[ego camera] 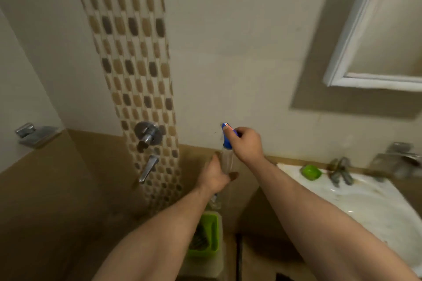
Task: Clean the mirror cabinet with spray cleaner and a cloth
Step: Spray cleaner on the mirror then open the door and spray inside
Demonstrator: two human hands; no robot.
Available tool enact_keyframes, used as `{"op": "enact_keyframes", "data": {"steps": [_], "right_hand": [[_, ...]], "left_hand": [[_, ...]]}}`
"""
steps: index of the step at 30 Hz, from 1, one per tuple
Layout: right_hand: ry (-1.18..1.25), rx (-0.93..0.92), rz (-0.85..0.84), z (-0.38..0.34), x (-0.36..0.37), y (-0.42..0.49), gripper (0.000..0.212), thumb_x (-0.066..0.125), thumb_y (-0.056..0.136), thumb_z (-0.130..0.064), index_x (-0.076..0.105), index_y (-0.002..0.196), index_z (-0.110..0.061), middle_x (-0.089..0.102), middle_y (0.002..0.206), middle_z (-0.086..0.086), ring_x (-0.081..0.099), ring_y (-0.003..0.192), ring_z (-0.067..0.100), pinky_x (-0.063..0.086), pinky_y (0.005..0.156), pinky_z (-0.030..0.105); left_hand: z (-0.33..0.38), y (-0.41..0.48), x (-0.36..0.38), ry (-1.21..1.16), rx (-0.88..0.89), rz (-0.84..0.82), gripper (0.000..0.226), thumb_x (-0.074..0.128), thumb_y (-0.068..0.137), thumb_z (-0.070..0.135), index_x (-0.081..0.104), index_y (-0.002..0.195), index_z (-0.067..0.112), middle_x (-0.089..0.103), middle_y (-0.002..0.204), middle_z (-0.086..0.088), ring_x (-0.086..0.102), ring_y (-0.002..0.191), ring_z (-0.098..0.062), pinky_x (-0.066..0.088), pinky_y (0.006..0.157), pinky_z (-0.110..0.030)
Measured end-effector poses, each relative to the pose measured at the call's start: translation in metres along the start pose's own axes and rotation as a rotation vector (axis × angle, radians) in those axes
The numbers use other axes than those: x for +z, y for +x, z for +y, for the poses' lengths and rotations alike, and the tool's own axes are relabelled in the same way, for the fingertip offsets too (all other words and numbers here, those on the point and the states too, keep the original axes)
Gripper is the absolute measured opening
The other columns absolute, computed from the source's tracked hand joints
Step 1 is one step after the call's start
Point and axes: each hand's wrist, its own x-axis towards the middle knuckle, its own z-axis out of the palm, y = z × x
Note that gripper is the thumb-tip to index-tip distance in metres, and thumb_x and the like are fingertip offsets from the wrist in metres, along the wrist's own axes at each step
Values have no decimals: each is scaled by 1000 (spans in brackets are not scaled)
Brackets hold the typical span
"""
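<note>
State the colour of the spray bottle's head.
Blue spray head on a clear bottle, seen in the head view.

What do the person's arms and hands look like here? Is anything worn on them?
Both forearms are bare as far as the frame shows them: no sleeves in view. The left hand and the right hand wear no gloves, and no watch, bracelet or ring shows, though the picture is slightly blurred.

Mirror cabinet (pixel 376 80) at two o'clock cut by right edge, blurred basin tap (pixel 340 171) at three o'clock, spray bottle (pixel 227 159) base behind left hand (pixel 214 177)
</note>
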Motion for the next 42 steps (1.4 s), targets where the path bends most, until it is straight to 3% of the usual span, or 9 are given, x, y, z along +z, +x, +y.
{"op": "enact_keyframes", "data": {"steps": [3,6,10,13,15,20,28,37,42], "right_hand": [[22,-125,123,-24,-59,-7,47,60,89,-59,52,65,-20,54,58,-13,51,59,7,37,54,20],[67,-191,214,-40,-114,-4,29,70,88,-44,61,88,-16,66,85,-2,61,83,14,47,70,24],[187,-216,363,-66,-184,14,19,70,93,-28,61,89,-12,66,81,5,60,73,18,47,68,29],[220,-245,462,-88,-241,28,19,69,94,-34,61,86,-20,61,74,-3,56,65,10,44,62,24],[257,-275,520,-104,-285,39,14,69,93,-33,66,93,-20,65,77,-3,59,69,12,47,66,28],[222,-439,600,-156,-382,58,33,64,77,-53,67,78,-20,64,62,-11,56,54,1,43,53,13],[-395,-563,662,-218,-446,93,31,58,98,-57,55,84,-29,60,71,-9,59,61,9,43,56,24],[-371,-534,697,-267,-477,123,17,62,101,-38,56,99,-22,58,79,-7,56,69,6,41,64,22],[-376,-426,845,-249,-521,129,35,64,100,-36,53,68,-26,58,62,-5,54,55,8,32,51,24]], "left_hand": [[76,1,14,-76,168,-9,42,80,81,28,53,112,19,68,101,1,68,94,-20,57,78,-32],[153,0,22,-173,358,-58,49,73,78,28,57,124,21,70,105,7,69,100,-14,60,90,-36],[236,4,21,-101,555,-126,53,74,82,23,61,133,17,70,116,6,63,94,-2,49,74,-2],[300,4,23,-76,671,-194,54,75,86,31,55,136,28,70,125,0,68,110,-13,58,91,-27],[345,5,21,13,825,-109,72,74,84,46,39,147,41,62,136,11,63,123,-13,54,103,-39],[435,20,-9,201,1121,339,81,55,93,64,14,157,36,31,159,13,30,144,-7,30,118,-31],[550,57,-56,863,811,686,115,68,91,48,-16,161,13,-21,171,-8,-16,158,-27,-5,127,-46],[587,76,-70,970,685,695,145,86,75,51,-27,156,9,-34,165,-10,-26,155,-28,-13,121,-46],[584,85,-82,1054,622,678,155,84,68,64,-32,152,4,-40,160,-16,-30,153,-33,-7,127,-50]]}}
